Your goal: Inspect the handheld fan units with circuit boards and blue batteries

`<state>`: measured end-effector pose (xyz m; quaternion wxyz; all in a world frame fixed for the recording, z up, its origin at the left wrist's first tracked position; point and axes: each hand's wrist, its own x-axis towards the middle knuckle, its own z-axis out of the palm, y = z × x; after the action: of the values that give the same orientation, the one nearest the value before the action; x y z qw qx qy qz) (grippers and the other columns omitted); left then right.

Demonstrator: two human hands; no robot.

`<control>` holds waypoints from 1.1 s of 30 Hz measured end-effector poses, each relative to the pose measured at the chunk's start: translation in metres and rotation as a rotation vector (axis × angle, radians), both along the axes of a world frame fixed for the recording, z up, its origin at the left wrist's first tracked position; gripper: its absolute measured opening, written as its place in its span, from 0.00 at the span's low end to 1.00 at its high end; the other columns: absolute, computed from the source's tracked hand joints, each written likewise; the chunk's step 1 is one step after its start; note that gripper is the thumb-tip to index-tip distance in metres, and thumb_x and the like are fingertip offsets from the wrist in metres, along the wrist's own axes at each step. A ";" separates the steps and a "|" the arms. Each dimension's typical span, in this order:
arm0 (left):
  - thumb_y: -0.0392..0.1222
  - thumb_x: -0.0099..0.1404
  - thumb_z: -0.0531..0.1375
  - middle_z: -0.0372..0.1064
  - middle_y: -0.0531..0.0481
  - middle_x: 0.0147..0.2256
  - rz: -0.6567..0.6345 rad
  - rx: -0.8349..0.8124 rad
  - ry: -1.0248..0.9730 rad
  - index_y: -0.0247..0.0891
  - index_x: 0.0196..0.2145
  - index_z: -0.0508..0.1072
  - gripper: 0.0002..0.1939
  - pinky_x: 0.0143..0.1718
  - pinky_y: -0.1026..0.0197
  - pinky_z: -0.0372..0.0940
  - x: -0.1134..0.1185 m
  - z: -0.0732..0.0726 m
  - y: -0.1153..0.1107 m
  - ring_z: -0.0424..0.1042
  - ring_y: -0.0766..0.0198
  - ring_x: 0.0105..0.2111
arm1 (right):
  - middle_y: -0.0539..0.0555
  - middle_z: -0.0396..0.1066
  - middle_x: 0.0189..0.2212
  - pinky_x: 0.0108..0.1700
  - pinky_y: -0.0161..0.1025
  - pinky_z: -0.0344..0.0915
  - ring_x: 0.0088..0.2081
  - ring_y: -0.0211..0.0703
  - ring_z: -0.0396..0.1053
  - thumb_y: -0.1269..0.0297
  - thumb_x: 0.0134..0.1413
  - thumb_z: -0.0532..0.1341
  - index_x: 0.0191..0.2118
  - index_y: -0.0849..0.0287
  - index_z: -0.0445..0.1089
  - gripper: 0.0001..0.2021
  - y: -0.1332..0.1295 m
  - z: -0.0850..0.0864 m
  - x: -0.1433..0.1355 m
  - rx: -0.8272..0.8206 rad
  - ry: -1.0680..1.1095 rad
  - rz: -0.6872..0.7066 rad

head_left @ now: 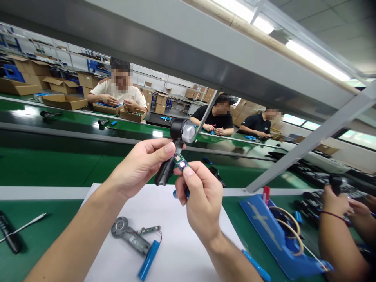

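My left hand (141, 164) is closed around a black handheld device housing (165, 171), which has a round head and a clear, dome-like part (188, 131). Between the thumb and fingers of my right hand (202, 192) is a small green circuit board (180, 161), held against the housing's side. A blue cylinder (175, 194) shows partly behind my right fingers. Below, on a white paper sheet (108, 258), lies a grey housing half (135, 241) with a round end. Next to it are another circuit board (149, 230) and a blue battery cell (149, 260) joined by thin wires.
At right stands a blue bin (264, 231) with tape rolls and a red marker. Beside it, another person's hands (337, 203) hold a black part. A black pen-like tool (9, 233) lies at left. Across the green conveyor (58, 160), several people work. A slanted metal post (311, 139) crosses the right.
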<state>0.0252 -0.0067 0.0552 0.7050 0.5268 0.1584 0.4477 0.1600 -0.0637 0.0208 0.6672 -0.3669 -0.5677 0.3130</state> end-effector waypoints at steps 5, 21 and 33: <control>0.53 0.55 0.71 0.71 0.52 0.25 0.002 0.003 -0.001 0.33 0.34 0.75 0.20 0.22 0.70 0.65 -0.001 -0.001 0.000 0.69 0.69 0.24 | 0.45 0.63 0.16 0.18 0.27 0.53 0.16 0.29 0.55 0.59 0.66 0.57 0.33 0.60 0.70 0.13 0.002 -0.003 0.001 0.013 -0.004 -0.001; 0.54 0.51 0.73 0.70 0.53 0.25 0.123 0.037 0.027 0.34 0.37 0.78 0.23 0.24 0.69 0.62 0.000 -0.001 0.002 0.67 0.70 0.23 | 0.46 0.64 0.20 0.20 0.30 0.55 0.19 0.31 0.57 0.58 0.67 0.56 0.34 0.59 0.70 0.13 0.007 -0.006 0.007 0.056 -0.152 -0.074; 0.44 0.50 0.75 0.75 0.50 0.34 0.422 0.168 -0.017 0.35 0.36 0.77 0.18 0.37 0.66 0.67 0.004 -0.011 0.007 0.72 0.66 0.35 | 0.60 0.72 0.46 0.44 0.45 0.68 0.44 0.49 0.69 0.64 0.68 0.48 0.59 0.67 0.68 0.21 0.011 0.005 0.012 0.334 -0.930 -0.461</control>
<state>0.0292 0.0004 0.0447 0.5504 0.5351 0.2213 0.6015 0.1719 -0.0530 0.0254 0.4463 -0.4705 -0.7498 -0.1311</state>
